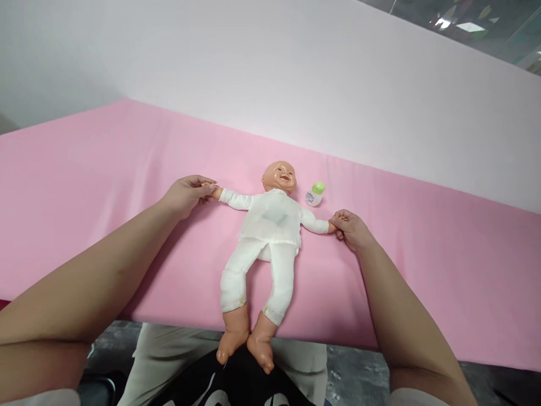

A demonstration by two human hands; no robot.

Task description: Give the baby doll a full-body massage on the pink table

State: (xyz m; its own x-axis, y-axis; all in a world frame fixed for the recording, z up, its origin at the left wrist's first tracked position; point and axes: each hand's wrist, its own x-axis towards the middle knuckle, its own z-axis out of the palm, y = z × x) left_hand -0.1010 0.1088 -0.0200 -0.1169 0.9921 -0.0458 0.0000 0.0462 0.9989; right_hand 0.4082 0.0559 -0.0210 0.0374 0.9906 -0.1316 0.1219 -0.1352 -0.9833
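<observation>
Doll (pixel 270 225) lies on its back across the pink cloth (pixel 105 169), head toward the wall, arms pulled straight out to both sides, feet hanging past the near edge over your lap. It wears a white top and white trousers.

Your left hand (pixel 186 194) is pinched around the doll's one hand, fingers closed over it. Your right hand (pixel 350 228) is closed the same way on the other, thumb and fingertips wrapped round the small fist.

Small bottle (pixel 315 194) with green cap stands just beside the doll's head, near the shoulder on your right-hand side, apart from your knuckles but close.

Risks as I judge them:
- Both arms are stretched out; pull harder and the soft sleeves or shoulder joints may strain, or the fists slip out of your pinch.
- Swing the right-side arm upward and it likely tips the bottle.
- Legs overhang the edge; drag the body toward you and the doll may slide off.
- Cloth looks loose; tugging sideways could bunch it.
</observation>
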